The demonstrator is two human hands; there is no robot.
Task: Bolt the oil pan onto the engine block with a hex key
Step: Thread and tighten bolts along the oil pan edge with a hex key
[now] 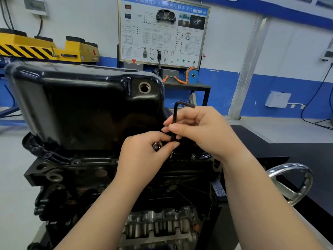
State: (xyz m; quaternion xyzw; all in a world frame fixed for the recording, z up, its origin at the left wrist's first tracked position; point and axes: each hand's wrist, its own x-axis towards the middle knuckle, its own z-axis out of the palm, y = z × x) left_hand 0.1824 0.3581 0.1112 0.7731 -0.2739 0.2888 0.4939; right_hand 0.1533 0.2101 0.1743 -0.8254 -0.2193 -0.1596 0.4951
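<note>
A glossy black oil pan (86, 105) sits upside down on the dark engine block (72, 186). My right hand (203, 130) pinches the long shaft of a black L-shaped hex key (175, 116), which stands upright with its short arm at the top. The key's lower end points down at the pan's near flange. My left hand (144, 156) holds loose bolts (156, 146) in its curled fingers, and its fingertips touch the key's shaft. One bolt (193, 156) stands in the flange just right of the key.
A chrome handwheel (292, 184) sticks out at the right of the engine stand. A black bench top (297, 150) lies to the right. A wiring training board (162, 31) and a yellow lift (45, 49) stand at the back wall.
</note>
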